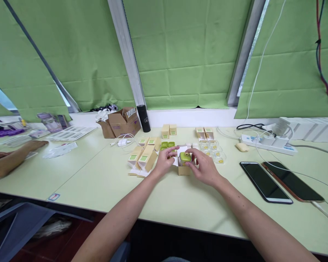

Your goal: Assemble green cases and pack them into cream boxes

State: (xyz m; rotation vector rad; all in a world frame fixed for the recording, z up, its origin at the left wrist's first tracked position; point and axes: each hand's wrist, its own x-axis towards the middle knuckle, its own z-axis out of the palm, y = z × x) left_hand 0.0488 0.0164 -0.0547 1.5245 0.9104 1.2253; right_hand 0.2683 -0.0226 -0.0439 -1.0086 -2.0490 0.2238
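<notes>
While the right hand [205, 166] pinches a small green-lidded container [185, 157] between thumb and fingers, the left hand [164, 162] sits just beside it, fingers spread and loosely bent, thumb apart from the index; cannot tell whether its fingertips touch the white flap. The container is upright at the mouth of a small tan box [184, 171], its lower part hidden by the box front; cannot tell if it rests on the bottom. Box stands near the table's front edge, between the hands, flaps open.

Left of the left hand: a group of tan boxes with green labels [148, 159], the nearer ones with white flaps folded out on the table [98, 189]. Behind the hands: green pieces [168, 144], partly covered by the left fingers, then two tan boxes [168, 131] side by side. Right of these, another pair of tan boxes [205, 133], flaps toward the person, and clear containers with yellow spots [219, 159] near the right hand.

Farther right: white-framed phone [265, 182], second phone [295, 182] with cable plugged in, power strip [269, 144]. Far left: another person's forearm [11, 161] on the table.
</notes>
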